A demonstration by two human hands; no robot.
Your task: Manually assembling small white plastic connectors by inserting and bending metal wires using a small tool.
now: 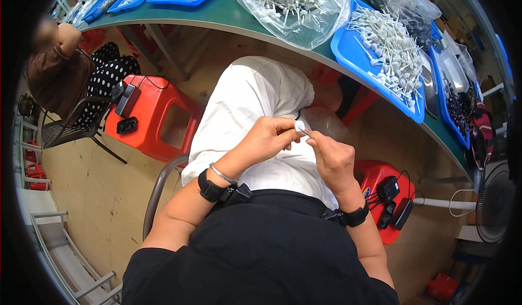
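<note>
Centre of frame, above lap: left hand (267,137) pinched small white round cap on thin white stick (300,126), grip clamped on cap end. Right hand (333,158) closed, grip clamped on stick's lower end. Piece judged very light, stiff but thin, likely easy to bend or snap; best held at cap and near stick end. Upper frame: green table (228,12), blue plastic tray (356,52) heaped with similar pieces, clear bag (321,27). Lower right: red plastic stool (375,177).
</note>
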